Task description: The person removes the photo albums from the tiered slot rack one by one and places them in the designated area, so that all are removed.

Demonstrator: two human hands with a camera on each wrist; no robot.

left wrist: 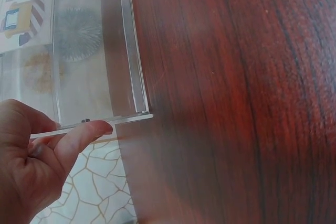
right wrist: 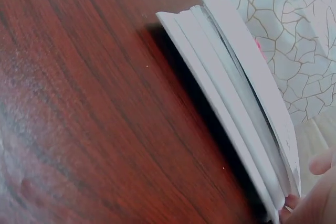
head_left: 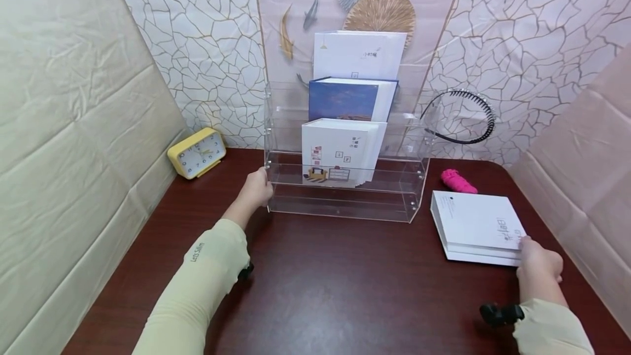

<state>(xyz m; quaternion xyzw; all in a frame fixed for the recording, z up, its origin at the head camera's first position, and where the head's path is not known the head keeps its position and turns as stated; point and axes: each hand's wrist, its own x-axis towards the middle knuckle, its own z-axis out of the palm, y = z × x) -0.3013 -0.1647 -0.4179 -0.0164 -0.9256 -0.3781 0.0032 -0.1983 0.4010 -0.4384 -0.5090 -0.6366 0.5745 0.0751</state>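
Observation:
A clear acrylic tiered rack (head_left: 340,215) stands at the back of the table. On its tiers lean a white book (head_left: 327,149) in front, a blue-covered one (head_left: 340,97) behind it, and another white one (head_left: 340,51) at the top. My left hand (head_left: 257,186) grips the rack's left side panel, its thumb and fingers around the edge in the left wrist view. At the right, my right hand (head_left: 539,262) pinches the near right corner of a thick white book (head_left: 475,221). In the right wrist view a dark shadow runs beneath this book's near edge.
A yellow alarm clock (head_left: 197,152) sits at the back left. A black toothed headband (head_left: 485,111) hangs at the rack's right side. Behind the white book lies a pink bundle of yarn (head_left: 458,181). Cloth-covered walls (head_left: 584,141) border the dark red wooden table (head_left: 345,295).

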